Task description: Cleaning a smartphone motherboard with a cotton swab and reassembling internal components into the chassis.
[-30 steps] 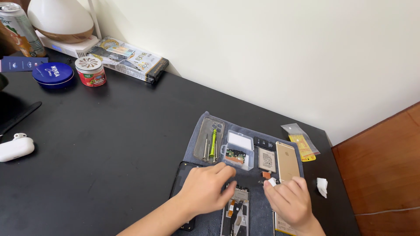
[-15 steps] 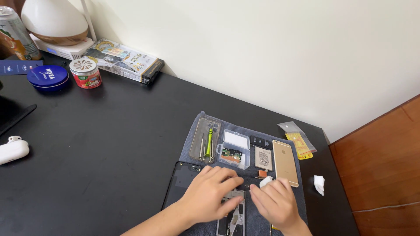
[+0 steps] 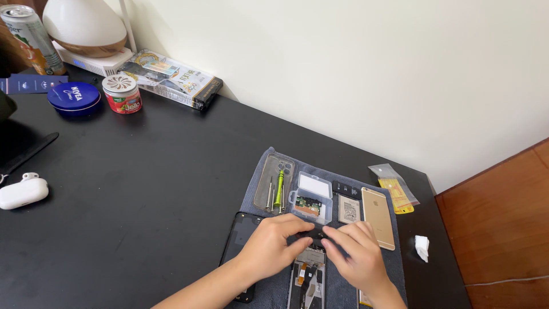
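Opened phone chassis [image 3: 309, 277]: flat on the grey work mat [image 3: 260, 197], near the front edge of the black table [image 3: 131, 189], inner boards and an orange flex cable exposed, top end hidden under both hands.
Left hand [image 3: 273, 247]: palm down over the upper left of the chassis, fingers curled narrow, tips meeting the right hand's.
Right hand [image 3: 355, 258]: palm down over the upper right, fingers drawn close and pointing left; possibly pinching a small dark part at the chassis top, too hidden to tell.
Black phone screen [image 3: 243, 237]: flat, just left of the chassis, partly under the left wrist.
Clear parts box [image 3: 311, 198]: lid open, just beyond the fingertips, small circuit board inside.
Clear phone case [image 3: 273, 184]: left of the box, holding a green-handled screwdriver [image 3: 279, 189] and thin metal tools.
Grey battery [image 3: 348, 208]: right of the box.
Gold phone [image 3: 378, 217]: face down, at the mat's right edge.
Small plastic bag with yellow card [image 3: 394, 191]: off the mat, beyond the gold phone.
White crumpled scrap [image 3: 422, 248]: on bare table, right of the mat.
Far left, well apart: white earbud case [image 3: 23, 193], blue round tin [image 3: 74, 95], red jar [image 3: 122, 93], book [image 3: 171, 79], drink can [image 3: 31, 37], white dome lamp [image 3: 84, 26].
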